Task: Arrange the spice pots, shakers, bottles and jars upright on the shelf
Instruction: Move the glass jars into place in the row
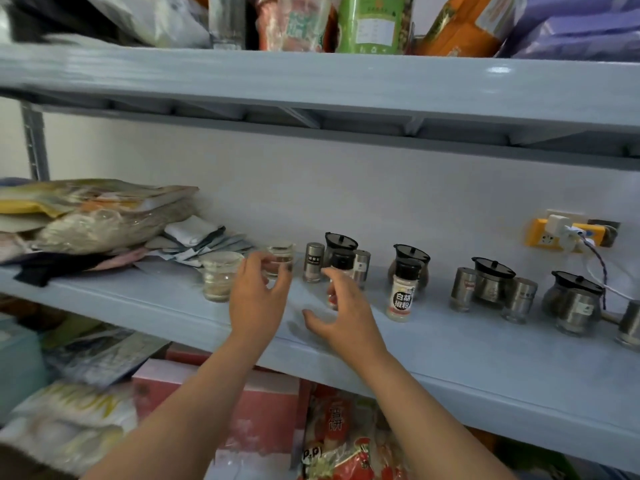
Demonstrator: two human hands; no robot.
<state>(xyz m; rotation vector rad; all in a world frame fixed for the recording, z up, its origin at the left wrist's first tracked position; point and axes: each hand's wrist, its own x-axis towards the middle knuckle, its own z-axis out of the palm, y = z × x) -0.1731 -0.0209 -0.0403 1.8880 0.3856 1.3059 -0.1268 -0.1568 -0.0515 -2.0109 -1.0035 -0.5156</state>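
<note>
Item: clear glass jar, upright toward the back edge of the shelf, just left of a steel shaker, my left hand curled round its wall; I judge it light, rigid, slick, breakable, best gripped mid-body; right hand spread, holding nothing.

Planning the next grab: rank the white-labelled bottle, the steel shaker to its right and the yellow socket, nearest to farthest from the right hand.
From the right hand:
1. White-labelled bottle, just right of it.
2. Steel shaker, farther right.
3. Yellow socket, on the back wall, far right.
</note>
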